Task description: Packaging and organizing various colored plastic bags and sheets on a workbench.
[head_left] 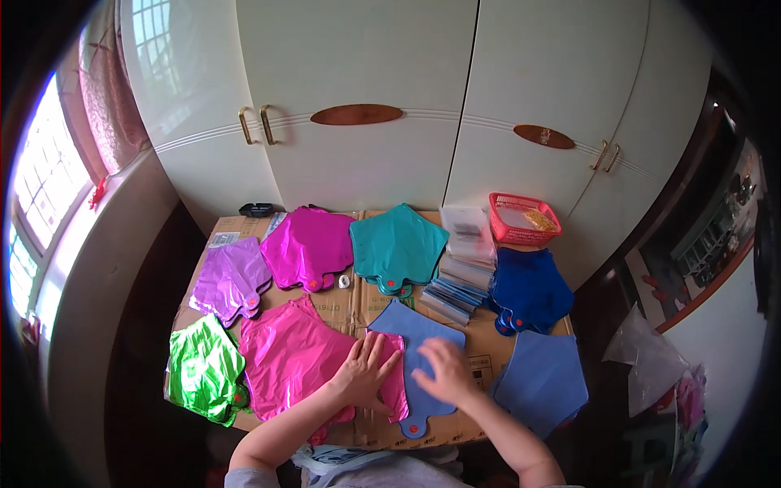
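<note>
One left hand (363,377), fingers spread, is on shiny pink foil (396,389); a pointy matte blue sheet (412,322) sits just right of those fingertips. The right hand (447,374) has its fingers parted, kinda curled over that sheet, can't tell if they're touching. Wrinkly green foil (203,364) lies well left of them.

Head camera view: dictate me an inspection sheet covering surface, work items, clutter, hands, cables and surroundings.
Surface: cardboard, partly covered.
Work items: pink foil piece overlapping light blue foil piece; pink pile at left; green piece, purple piece, magenta piece, teal piece, dark blue piece around them.
Clutter: red basket, fanned packets, black tray, toward the back.
Left hand: fingers spread on the pink foil piece.
Right hand: over the light blue foil piece; contact unclear.
Cables: nothing seen.
Surroundings: white cabinet behind, window left, plastic bag right.
</note>
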